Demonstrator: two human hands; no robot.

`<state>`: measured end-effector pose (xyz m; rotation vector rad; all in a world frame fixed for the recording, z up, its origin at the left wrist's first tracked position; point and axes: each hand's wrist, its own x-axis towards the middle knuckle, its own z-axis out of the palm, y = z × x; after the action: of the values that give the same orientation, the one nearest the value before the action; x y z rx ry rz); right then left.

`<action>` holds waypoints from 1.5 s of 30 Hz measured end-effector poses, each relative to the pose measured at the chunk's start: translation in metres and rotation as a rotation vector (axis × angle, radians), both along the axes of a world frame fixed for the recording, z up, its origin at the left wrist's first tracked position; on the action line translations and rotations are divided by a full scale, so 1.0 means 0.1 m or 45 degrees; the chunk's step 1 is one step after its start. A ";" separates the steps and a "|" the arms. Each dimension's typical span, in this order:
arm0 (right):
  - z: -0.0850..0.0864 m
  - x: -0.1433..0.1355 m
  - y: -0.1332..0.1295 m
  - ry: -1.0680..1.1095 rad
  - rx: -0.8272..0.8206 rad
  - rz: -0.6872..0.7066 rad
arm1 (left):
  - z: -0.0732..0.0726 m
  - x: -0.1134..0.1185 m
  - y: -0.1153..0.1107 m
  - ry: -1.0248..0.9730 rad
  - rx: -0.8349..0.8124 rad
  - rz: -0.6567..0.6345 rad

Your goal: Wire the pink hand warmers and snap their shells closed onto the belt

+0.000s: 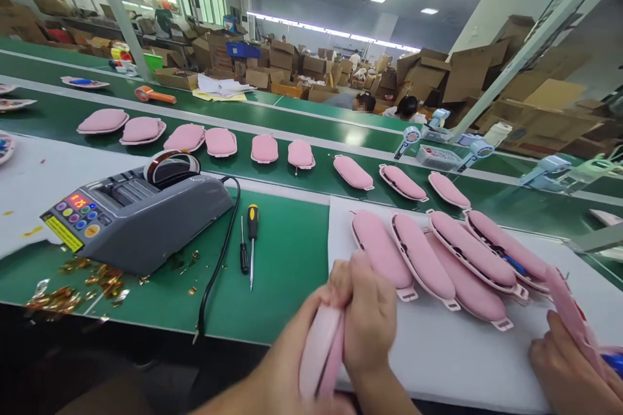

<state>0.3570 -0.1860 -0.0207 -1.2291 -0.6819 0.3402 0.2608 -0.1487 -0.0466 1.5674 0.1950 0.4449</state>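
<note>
At the bottom middle, both my hands are closed around a pink, padded oblong piece [318, 353] with a dark seam along its side. My left hand [292, 343] wraps it from the left. My right hand [372, 318] grips its upper end from the right, with the fingers of both hands meeting there. The piece is partly hidden by my fingers and slightly blurred. Just beyond my right hand, several similar pink padded pieces [423, 259] with slotted end tabs lie overlapping on a white sheet [438, 363].
A grey tape dispenser [160, 227] with a tape roll [170, 168] stands left, near gold tape scraps [58, 295]. Two screwdrivers [252, 227] and a black cable [219, 272] lie beside it. More pink pieces [265, 149] line the green belt. A co-worker's hand [559, 350] holds another piece.
</note>
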 end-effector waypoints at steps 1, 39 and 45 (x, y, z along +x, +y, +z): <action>-0.01 0.04 0.04 -0.001 -0.035 -0.027 | 0.04 0.00 0.06 0.023 -0.072 -0.064; -0.53 0.21 -0.65 -1.412 -0.540 -0.439 | -0.29 -0.13 0.05 0.096 1.140 0.523; -0.48 0.24 -0.63 -1.534 -0.602 -0.458 | -0.24 0.03 0.03 0.021 1.164 0.700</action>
<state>0.3806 -0.2492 -0.0682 -1.9576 -1.4091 -0.6552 0.2636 -0.1455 -0.0708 2.4142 0.4861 1.0504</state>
